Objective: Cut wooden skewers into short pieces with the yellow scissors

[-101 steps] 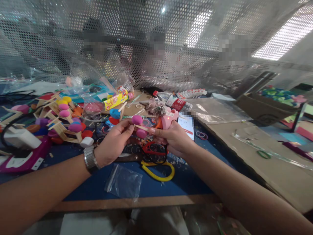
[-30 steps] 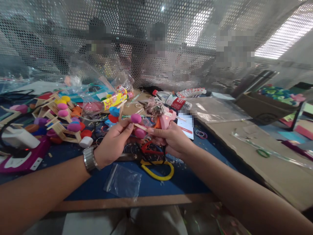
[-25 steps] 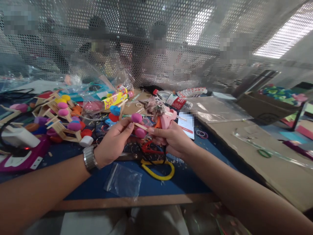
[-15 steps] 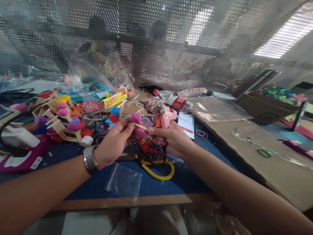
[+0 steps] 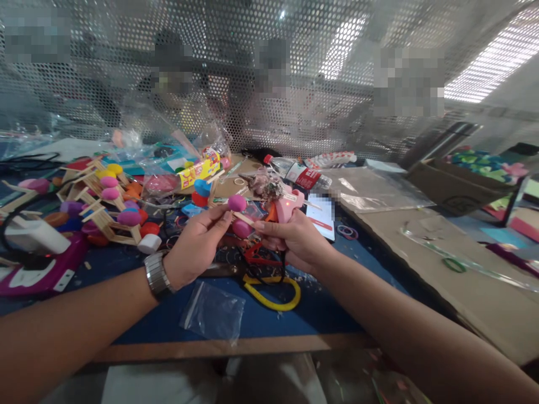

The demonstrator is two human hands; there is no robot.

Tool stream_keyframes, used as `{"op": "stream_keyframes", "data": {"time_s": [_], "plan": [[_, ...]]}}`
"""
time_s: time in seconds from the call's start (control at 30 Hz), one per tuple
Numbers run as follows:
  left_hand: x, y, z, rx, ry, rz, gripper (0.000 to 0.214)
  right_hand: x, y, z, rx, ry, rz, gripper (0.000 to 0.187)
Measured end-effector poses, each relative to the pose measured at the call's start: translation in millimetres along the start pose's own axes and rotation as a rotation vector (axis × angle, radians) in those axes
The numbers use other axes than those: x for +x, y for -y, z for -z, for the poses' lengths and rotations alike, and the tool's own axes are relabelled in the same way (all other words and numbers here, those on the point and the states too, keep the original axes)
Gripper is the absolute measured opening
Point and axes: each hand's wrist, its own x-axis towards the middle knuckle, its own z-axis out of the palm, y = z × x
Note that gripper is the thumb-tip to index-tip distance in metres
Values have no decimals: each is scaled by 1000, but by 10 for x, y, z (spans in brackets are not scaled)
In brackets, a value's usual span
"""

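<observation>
My left hand (image 5: 194,247), with a metal watch on its wrist, pinches a small craft piece of wooden sticks and pink caps (image 5: 238,212) held above the blue mat. My right hand (image 5: 295,240) is closed round a pink glue gun (image 5: 288,205) and its forefinger presses on one wooden stick of the piece. A blue cap and a red cap on sticks (image 5: 201,192) rise behind my left fingers. Both hands meet at the middle of the view.
Yellow and red scissors (image 5: 269,280) and a small clear bag (image 5: 213,310) lie under my hands. A pile of stick-and-cap pieces (image 5: 107,205) lies at left beside a white and magenta device (image 5: 37,252). A plastic bottle (image 5: 297,174), cardboard sheet (image 5: 463,269), a perforated screen with people behind it.
Both hands have stayed almost still, holding the piece and the glue gun. The blue and red caps behind my left fingers have shifted slightly.
</observation>
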Motion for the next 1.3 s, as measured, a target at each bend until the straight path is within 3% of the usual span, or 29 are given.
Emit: {"op": "stream_keyframes", "data": {"time_s": [0.63,0.8,1.0,1.3], "plan": [[0,3,0,22,0,-4,34,-6,-22,-11,-43,2,19,43],[-2,26,12,138,78,-43,30,-2,-30,-10,-89,-29,53,47],[-20,6,29,137,87,14,24,8,-19,7,-61,-29,59,46],[-38,-104,-1,-74,262,87,32,81,-82,43,36,-107,90,43]]}}
